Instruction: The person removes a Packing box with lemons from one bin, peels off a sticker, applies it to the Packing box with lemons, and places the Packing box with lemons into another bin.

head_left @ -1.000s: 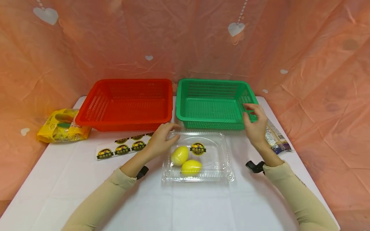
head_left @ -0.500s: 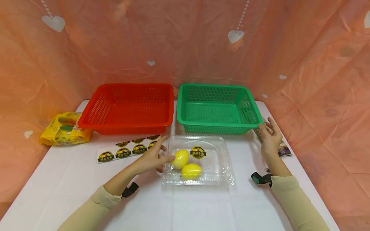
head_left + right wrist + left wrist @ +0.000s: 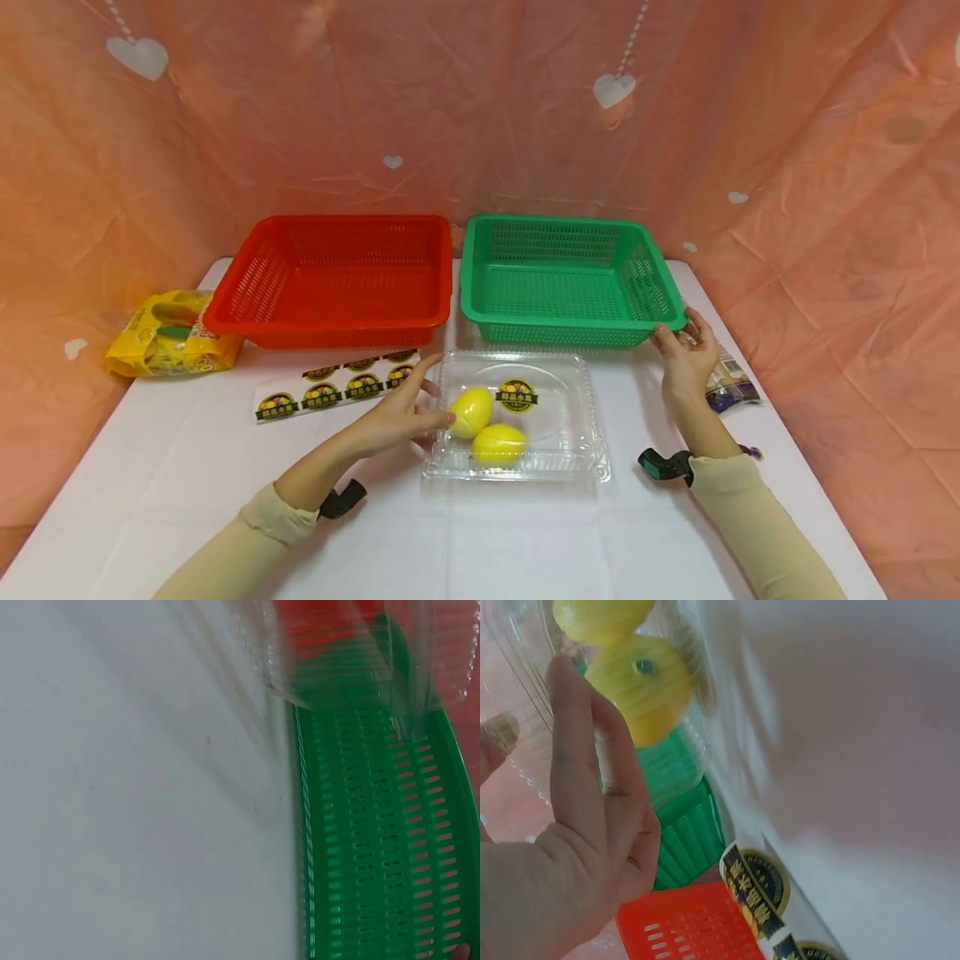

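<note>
A clear plastic clamshell box (image 3: pixel 558 417) lies closed on the table, with two lemons (image 3: pixel 499 445) inside and a round-badge sticker on its lid. At its left side, my left hand (image 3: pixel 393 421) spreads its thumb and fingers along the wall; the fingers are fairly straight in the left wrist view. My right hand (image 3: pixel 686 367) holds the near right corner of the green basket (image 3: pixel 570 327), thumb at the front of the rim and fingers round the right side. In the right wrist view only a fingertip (image 3: pixel 460 952) shows, beside the basket's slotted wall.
A red basket (image 3: pixel 352 325) stands left of the green one. In front of it lies a sheet of stickers (image 3: pixel 322 393). A yellow package (image 3: pixel 168 342) sits at the far left, and a patterned bag (image 3: pixel 731 383) lies behind my right hand.
My right hand has moved from over the green basket's right side down to its near right corner. My left hand has shifted from the box's back left corner to its left side.
</note>
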{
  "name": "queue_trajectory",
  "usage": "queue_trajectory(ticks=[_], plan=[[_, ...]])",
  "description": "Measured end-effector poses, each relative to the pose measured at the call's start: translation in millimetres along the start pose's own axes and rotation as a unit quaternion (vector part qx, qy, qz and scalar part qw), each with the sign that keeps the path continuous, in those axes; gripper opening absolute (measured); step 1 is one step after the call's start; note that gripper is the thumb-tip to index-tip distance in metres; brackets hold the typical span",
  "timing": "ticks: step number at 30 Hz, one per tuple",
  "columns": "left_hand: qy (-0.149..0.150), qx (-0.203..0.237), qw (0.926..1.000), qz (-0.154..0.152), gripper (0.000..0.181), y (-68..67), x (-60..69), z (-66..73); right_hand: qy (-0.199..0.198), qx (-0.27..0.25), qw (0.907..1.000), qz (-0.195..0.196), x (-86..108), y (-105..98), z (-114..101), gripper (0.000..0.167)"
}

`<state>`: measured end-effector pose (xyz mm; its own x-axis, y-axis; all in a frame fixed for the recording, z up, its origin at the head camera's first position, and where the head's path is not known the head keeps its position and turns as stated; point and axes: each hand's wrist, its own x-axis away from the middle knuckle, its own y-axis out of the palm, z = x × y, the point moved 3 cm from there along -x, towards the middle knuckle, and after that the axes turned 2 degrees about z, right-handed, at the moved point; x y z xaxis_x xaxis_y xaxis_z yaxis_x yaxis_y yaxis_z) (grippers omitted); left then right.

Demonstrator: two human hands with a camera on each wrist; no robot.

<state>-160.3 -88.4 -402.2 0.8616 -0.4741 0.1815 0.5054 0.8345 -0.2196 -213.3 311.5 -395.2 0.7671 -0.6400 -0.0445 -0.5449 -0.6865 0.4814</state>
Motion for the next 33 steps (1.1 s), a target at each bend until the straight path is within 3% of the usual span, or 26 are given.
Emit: queue_trajectory(ticks=[7,15,25,29,33], plan=[[-0.001,0.016,0.9999,0.007,0.093,-0.3,-0.5,-0.3,0.005,-0.059,0.998,0.019,5.4,8,5,0.049],[0.007,0.004,0.9999,0.012,0.091,-5.9,-2.8,12.5,-0.003,-0.065,0.9975,0.028,9.2,14,8,0.048],[0.034,0.003,0.9994,-0.007,0.087,-20.2,-18.8,62.8,0.009,-0.064,0.9974,0.033,10.8,16,8,0.049],[0.037,0.006,0.9992,-0.015,0.085,-24.0,-37.2,88.3,-0.005,-0.013,0.9992,0.037,11.8,16,6,0.048],[0.024,0.004,0.9995,-0.02,0.083,-25.5,-64.0,114.4,-0.024,0.031,0.9976,0.057,12.9,14,5,0.046]])
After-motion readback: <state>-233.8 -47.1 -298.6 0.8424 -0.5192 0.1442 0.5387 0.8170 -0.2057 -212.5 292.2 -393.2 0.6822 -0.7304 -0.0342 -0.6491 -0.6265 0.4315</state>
